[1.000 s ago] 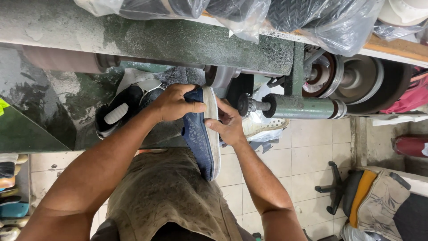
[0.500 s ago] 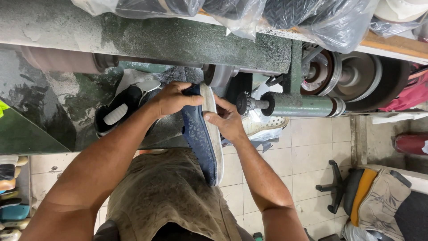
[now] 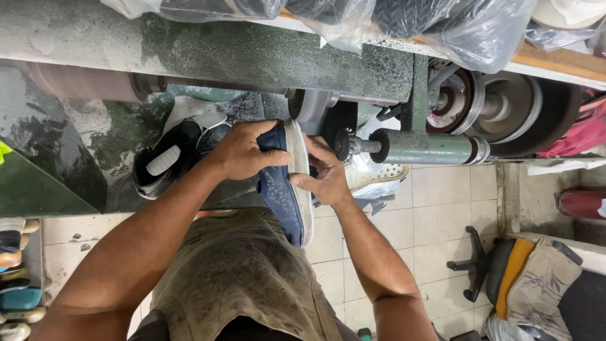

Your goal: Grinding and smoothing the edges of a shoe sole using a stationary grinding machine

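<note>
clear plastic bags (image 3: 353, 19) along top shelf, holding dark soles

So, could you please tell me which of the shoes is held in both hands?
The blue shoe with the pale sole, gripped by the left hand and right hand; the black shoe lies untouched on the machine.

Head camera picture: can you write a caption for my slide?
Both hands, left and right, press a blue shoe against a grinding wheel.
</note>
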